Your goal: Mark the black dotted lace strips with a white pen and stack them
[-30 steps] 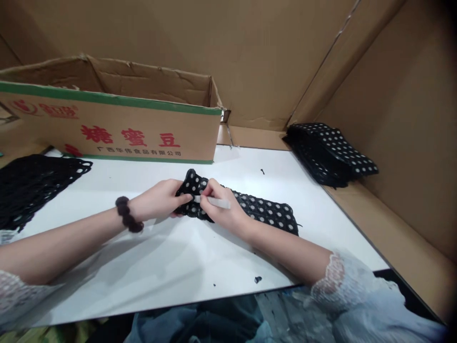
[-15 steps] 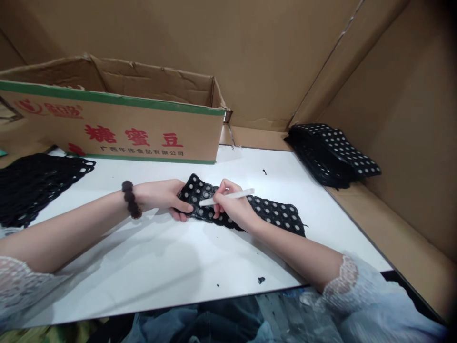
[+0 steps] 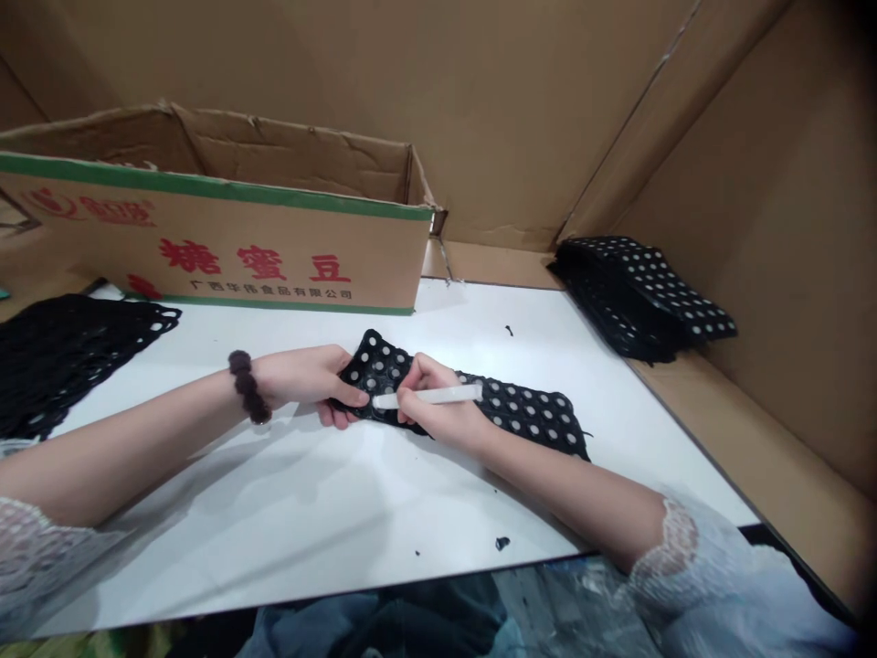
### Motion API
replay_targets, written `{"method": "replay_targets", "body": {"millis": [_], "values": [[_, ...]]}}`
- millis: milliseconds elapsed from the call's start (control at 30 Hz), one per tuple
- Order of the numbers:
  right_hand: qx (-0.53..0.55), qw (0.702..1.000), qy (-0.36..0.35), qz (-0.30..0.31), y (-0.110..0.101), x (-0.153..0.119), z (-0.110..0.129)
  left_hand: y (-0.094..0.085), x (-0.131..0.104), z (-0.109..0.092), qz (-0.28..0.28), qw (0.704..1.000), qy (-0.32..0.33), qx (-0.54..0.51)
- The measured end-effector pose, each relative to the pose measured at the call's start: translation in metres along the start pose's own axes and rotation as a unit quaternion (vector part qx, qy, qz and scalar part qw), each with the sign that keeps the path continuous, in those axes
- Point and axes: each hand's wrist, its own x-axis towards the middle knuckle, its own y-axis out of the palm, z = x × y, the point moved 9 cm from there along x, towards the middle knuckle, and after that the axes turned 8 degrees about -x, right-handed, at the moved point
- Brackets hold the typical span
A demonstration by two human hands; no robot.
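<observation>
A black strip (image 3: 527,408) with rows of pale round dots lies across the middle of the white table. My left hand (image 3: 327,388) grips its left end, thumb on top and fingers beneath. In my right hand (image 3: 435,402) is a white pen-like stick (image 3: 449,394), pinched by thumb and fingers. The stick's left tip touches or hovers just over the dots near my left thumb. My right hand covers part of the strip's middle.
An open cardboard box (image 3: 274,260) stands at the back left. Black netted pieces (image 3: 75,352) lie at the left. A stack of dotted black strips (image 3: 637,292) rests at the back right. Cardboard walls (image 3: 521,110) rise behind and right. Black scraps (image 3: 502,543) dot the table.
My right hand has shifted slightly left with the white stick, whose tip is now lower and closer to my left thumb. My left hand still grips the strip's end.
</observation>
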Motion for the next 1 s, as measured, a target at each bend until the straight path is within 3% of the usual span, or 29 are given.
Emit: {"method": "replay_targets", "body": {"millis": [200,367,500,600,667,767,833,900,1000], "values": [[-0.135,0.989,-0.048,-0.019,-0.002,-0.004,0.016,0.008,-0.003,-0.001,-0.011,0.999,0.007,-0.032],[-0.171,0.983,-0.051,-0.032,-0.003,-0.007,0.022,0.009,-0.006,-0.001,0.016,0.998,0.010,-0.057],[-0.157,0.985,-0.057,-0.036,-0.002,-0.006,0.021,0.004,-0.005,0.000,0.033,0.999,0.004,-0.029],[-0.064,0.998,-0.020,-0.012,-0.002,0.000,0.013,0.004,-0.004,-0.001,0.049,0.999,0.003,-0.001],[0.006,1.000,0.011,-0.012,-0.010,0.003,0.008,0.009,-0.006,-0.001,0.073,0.997,0.001,0.016],[0.031,0.995,0.022,-0.090,-0.040,0.004,0.005,0.021,-0.011,0.000,0.131,0.989,-0.010,0.065],[0.019,0.992,0.026,-0.121,-0.054,0.003,0.002,0.022,-0.011,-0.002,0.141,0.985,-0.007,0.102],[0.011,0.993,0.037,-0.115,-0.055,0.004,-0.005,0.009,-0.004,-0.010,0.070,0.989,0.015,0.128],[0.006,0.993,0.039,-0.110,-0.051,0.006,-0.012,-0.027,0.006,-0.028,-0.121,0.979,0.068,0.150]]}}
